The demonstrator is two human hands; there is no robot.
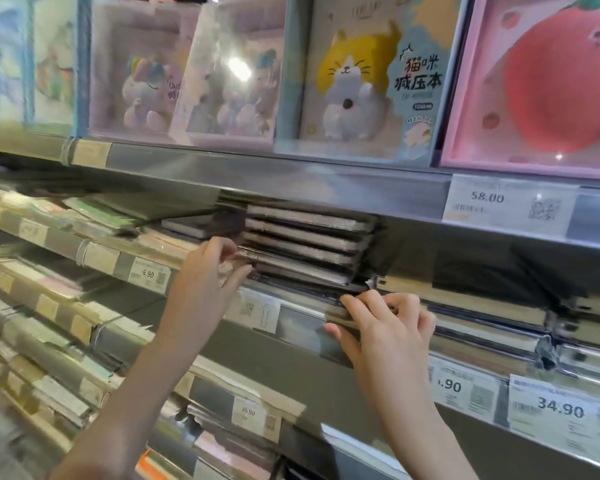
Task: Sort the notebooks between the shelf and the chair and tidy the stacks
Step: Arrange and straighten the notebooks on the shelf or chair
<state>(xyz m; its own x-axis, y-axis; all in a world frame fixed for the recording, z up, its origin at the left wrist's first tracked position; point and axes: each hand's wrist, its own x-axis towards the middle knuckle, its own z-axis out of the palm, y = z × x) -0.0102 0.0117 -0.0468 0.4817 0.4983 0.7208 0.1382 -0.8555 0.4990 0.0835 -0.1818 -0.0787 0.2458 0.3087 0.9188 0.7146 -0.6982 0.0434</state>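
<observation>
1. Nearest to the camera are the two bare forearms, which reach up from the bottom edge toward the shelf (326, 188).
2. Right hand (388, 327): its fingers are curled at the front edge of the lowest notebooks, just above the shelf rail, and the thumb lies lower on the rail. It seems to pinch or press the bottom notebook; a full grip I cannot confirm.
3. Left hand (208, 271): the fingers are bent and close together, and they hold the left end of one notebook in the lower part of the pile.
4. Stack of notebooks (305, 247): it lies flat on the middle shelf, between the two hands, under the upper shelf with the boxed cat notebook (357, 81). Several dark covers with pale page edges are piled, not fully even at the front.
5. Handling, as I judge: each notebook looks stiff and flat, wrapped in shiny film, so it is probably slippery. One is light, but the whole pile is rather heavy.
6. Best hold, in my opinion: take the pile at both short ends, fingers under and thumbs on top, because the film may let single notebooks slide out.
7. No chair is visible in this view.
</observation>
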